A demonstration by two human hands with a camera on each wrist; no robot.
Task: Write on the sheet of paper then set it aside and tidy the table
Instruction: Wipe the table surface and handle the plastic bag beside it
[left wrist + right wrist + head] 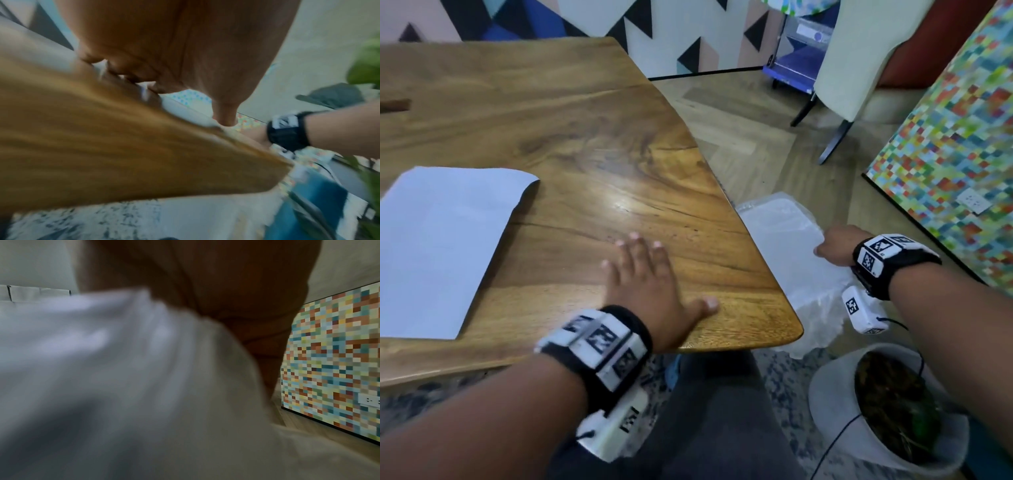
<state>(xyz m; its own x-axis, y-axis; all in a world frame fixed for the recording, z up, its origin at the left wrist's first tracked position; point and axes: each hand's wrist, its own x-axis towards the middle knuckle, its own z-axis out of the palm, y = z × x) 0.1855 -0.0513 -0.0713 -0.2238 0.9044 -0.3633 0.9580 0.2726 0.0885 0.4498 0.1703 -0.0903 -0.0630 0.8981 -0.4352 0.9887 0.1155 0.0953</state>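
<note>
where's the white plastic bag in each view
Head: white plastic bag at right of centre, beside the table's edge, gripped by the right hand.
Left wrist: not clearly in it; only the right forearm shows past the table corner.
Right wrist: bag fills the left and bottom, blurred.
Shared landmark: colourful mosaic panel.

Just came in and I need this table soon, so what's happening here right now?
A person sits at the wooden table. Their left hand lies flat, fingers spread, near the table's corner. Their right hand reaches past the table's edge and grips a clear plastic bag held low beside the table, above the floor. A white sheet of paper lies on the table to the left, touched by neither hand; no writing shows on it in the head view. A potted plant stands on the floor.
</note>
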